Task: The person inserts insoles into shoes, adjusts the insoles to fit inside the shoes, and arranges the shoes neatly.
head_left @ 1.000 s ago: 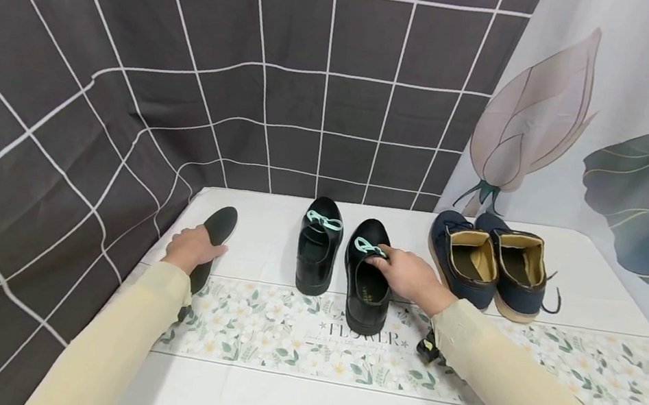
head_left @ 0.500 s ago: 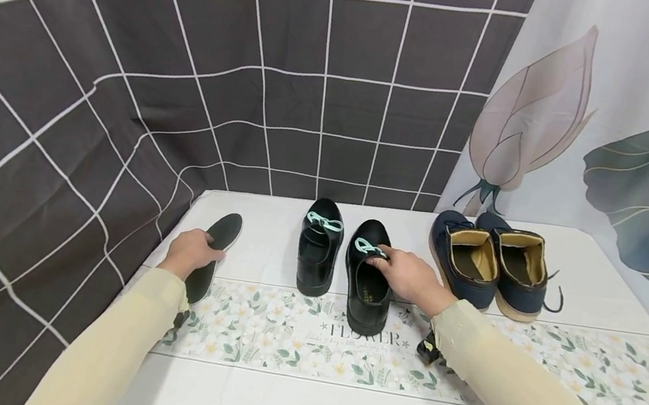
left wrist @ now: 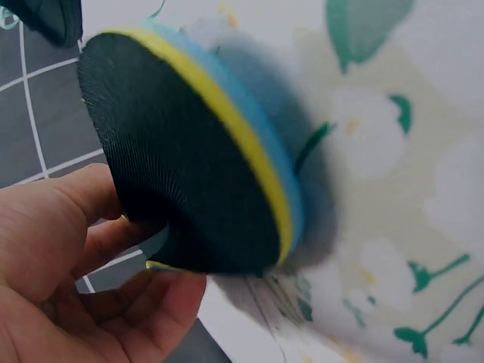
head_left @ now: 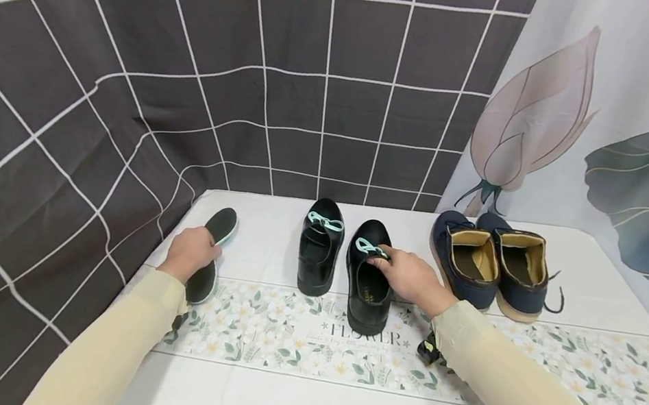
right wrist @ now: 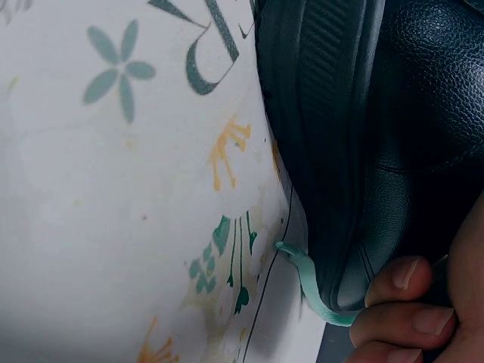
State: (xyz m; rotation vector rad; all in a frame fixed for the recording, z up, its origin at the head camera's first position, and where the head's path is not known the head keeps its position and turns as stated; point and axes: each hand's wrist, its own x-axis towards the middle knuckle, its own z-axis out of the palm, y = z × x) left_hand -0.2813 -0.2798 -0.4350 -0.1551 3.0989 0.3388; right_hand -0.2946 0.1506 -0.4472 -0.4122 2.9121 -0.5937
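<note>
At the left of the head view, my left hand (head_left: 190, 254) grips a black insole (head_left: 220, 224) round its middle. In the left wrist view the insole (left wrist: 181, 151) bows between thumb and fingers, and yellow and blue layers show along its edge. My right hand (head_left: 410, 277) pinches a black leather shoe (head_left: 367, 314) near its tongue and mint-green laces (head_left: 365, 246). This shoe stands upright, heel towards me. Its matching black shoe (head_left: 315, 272), laced in the same green, stands just to its left. Some of the right fingertips are hidden in the head view.
Two navy shoes (head_left: 477, 290) with tan linings stand at the right, one with a loose lace. A small black-and-yellow item (head_left: 430, 349) is partly hidden by the right sleeve. Another dark item (head_left: 180, 320) shows beside the left sleeve. A dark grid curtain (head_left: 291, 87) hangs behind the table.
The insole lay flatter half a second ago; now its ends bend apart in my left hand, which shows its coloured edge. My right hand and the shoes have not visibly moved.
</note>
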